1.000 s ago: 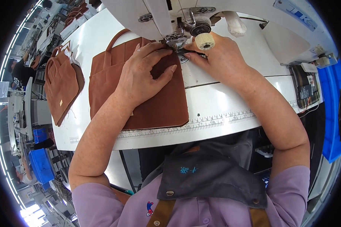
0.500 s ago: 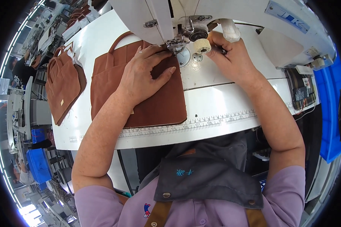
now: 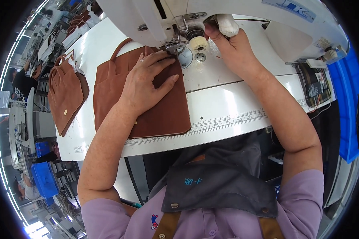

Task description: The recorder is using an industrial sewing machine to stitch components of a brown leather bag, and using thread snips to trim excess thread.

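Observation:
A brown leather handbag [image 3: 163,115] with looped handles lies flat on the white sewing machine table, its upper right edge by the presser foot [image 3: 174,48]. My left hand [image 3: 145,79] rests on the bag, fingers spread and fingertips close to the foot. Beyond the cream ribbed knob [image 3: 198,44], my right hand [image 3: 237,51] reaches up under the machine head [image 3: 243,8]. Its thumb points toward the head. The other fingers are mostly hidden behind a white wrapped part [image 3: 227,26], so whether they grip anything does not show.
Left of the work, a second brown handbag [image 3: 68,95] lies on the table [image 3: 211,107], which has a printed ruler along its front edge. A dark patterned pouch [image 3: 317,85] sits at the right end, beside a blue bin [image 3: 349,107]. Further workstations stand at far left.
My right hand has moved away from me, from beside the ribbed knob up beneath the machine head. The whole view has shifted slightly. My left hand stays on the bag.

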Available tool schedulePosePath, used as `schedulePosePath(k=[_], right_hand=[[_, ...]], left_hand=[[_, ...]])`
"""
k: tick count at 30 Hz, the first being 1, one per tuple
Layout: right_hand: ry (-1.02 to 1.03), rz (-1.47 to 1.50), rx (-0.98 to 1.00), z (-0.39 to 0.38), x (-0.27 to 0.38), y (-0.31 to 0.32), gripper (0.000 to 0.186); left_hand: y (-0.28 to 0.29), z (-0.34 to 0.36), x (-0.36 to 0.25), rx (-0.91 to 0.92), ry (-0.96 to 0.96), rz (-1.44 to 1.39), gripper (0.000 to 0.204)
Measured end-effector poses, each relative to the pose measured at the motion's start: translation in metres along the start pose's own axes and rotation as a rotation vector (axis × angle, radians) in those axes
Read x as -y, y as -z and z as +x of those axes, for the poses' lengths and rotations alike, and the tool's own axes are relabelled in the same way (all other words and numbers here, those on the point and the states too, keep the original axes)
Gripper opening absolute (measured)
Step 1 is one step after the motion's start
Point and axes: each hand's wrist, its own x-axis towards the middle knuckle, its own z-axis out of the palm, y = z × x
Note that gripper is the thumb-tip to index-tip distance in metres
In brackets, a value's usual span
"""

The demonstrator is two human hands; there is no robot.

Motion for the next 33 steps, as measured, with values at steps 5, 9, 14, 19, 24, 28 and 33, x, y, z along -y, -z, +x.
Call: schedulePosePath(k=[5, 9, 14, 19, 24, 28, 33], right_hand=[[-0.039, 0.045, 0.023, -0.002, 0.007, 0.004, 0.029], [-0.039, 0.023, 0.071, -0.003, 0.006, 0.006, 0.041], [-0.023, -0.024, 0.091, -0.004, 0.001, 0.006, 0.046], [-0.027, -0.103, 0.091, -0.003, 0.0, 0.005, 0.042], [0.133, -0.626, 0.259, -0.003, -0.002, 0.013, 0.034], [0.16, -0.828, 0.253, -0.009, 0.005, 0.013, 0.033], [0.291, -0.771, 0.282, -0.011, -0.002, 0.013, 0.026]], left_hand=[[-0.005, 0.0, 0.001, -0.057, -0.006, 0.05, 0.037], [-0.005, 0.004, 0.003, -0.051, 0.048, 0.011, 0.037], [-0.006, 0.007, 0.008, -0.052, 0.056, -0.006, 0.036], [0.001, 0.003, 0.008, -0.081, 0.089, -0.039, 0.036], [0.021, -0.005, 0.005, -0.098, -0.144, 0.147, 0.036], [0.038, -0.024, -0.048, 0.111, -0.178, 0.042, 0.038], [0.032, -0.043, -0.066, 0.218, -0.091, -0.034, 0.04]])
